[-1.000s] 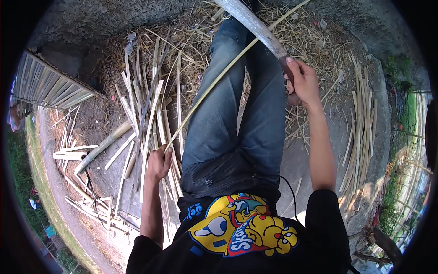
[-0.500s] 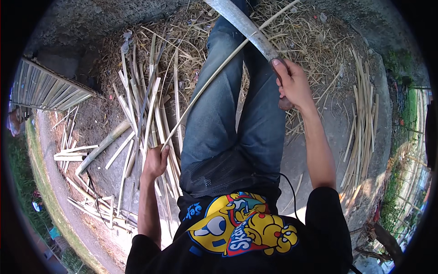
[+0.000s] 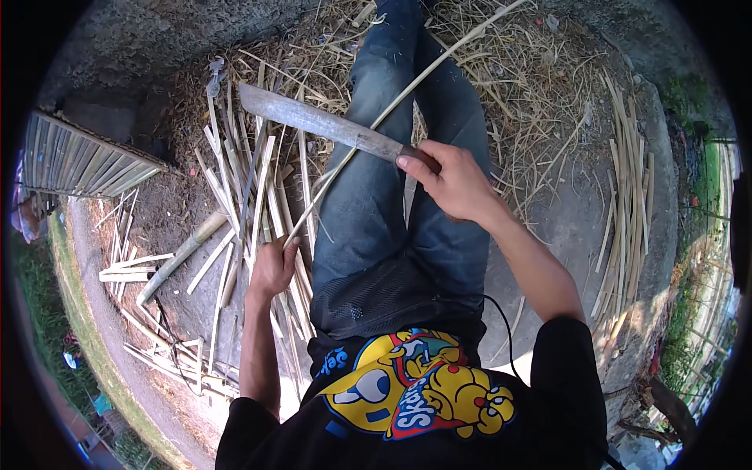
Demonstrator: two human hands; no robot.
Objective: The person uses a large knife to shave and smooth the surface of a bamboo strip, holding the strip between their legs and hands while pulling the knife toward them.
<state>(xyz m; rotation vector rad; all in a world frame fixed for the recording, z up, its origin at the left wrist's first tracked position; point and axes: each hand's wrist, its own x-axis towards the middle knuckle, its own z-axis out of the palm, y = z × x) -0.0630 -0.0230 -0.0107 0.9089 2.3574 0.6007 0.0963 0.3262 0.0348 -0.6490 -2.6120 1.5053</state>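
Big change in the last 0.5 s: your right hand (image 3: 456,178) is lower and further left, and the machete (image 3: 313,119) swings from steeply slanted to nearly crosswise, tip to your left. Its crossing on the bamboo strip (image 3: 446,56) now sits closer to your left hand (image 3: 272,270). My read: the blade is working along the strip toward you, so less length separates edge and fingers; watch that gap. Blade hides the strip at the crossing, so can't confirm bite depth.

Both hands are closed: right grasps the dark handle, left pinches the strip's near end. Strip runs diagonally over your jeans (image 3: 364,204), far end up past your shins.

Materials: strip is pale, slim, nearly straight. Blade is flat grey metal, blotchy, broadening toward a blunt tip. Jeans are faded blue denim, with black mesh cloth (image 3: 376,301) over the lap. Left pile of split bamboo (image 3: 266,168) is stiff and fanned out, beside a round bamboo pole (image 3: 184,257). Right bundle of strips (image 3: 623,204) lies more parallel. Curly, straw-coloured shavings (image 3: 533,86) litter the ground around your legs.
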